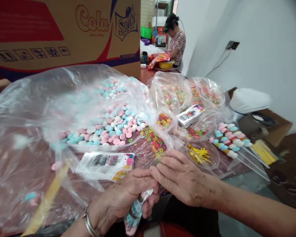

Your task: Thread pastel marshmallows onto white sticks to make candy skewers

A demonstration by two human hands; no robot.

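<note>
The step in hand looks to be working on the small packet (134, 214), pink and blue inside clear wrap, which hangs below the left hand (130, 189) at the near edge of the table (141, 161). The left fingers are closed on its upper end; the right hand (181, 176) is laid against them with its fingers curled together, though its fingertips are hidden, so I cannot tell whether they grip anything. The next move seems to call for a steady left hold and a light touch, so the wrap neither slips nor crushes what is in it. Beyond the hands, a large clear bag (71, 77) spreads over the table with pink, blue and white candies (118, 128), a stack of printed wrappers (101, 164) in front of it and ring candies (154, 140) beside it. Gold ties (199, 154) lie just past the right hand, with candy sticks (230, 138) further right. A cardboard box (64, 36) stands behind the bag, a co-worker (177, 44) sits at the back, and a pale wall (261, 49) closes the right side
</note>
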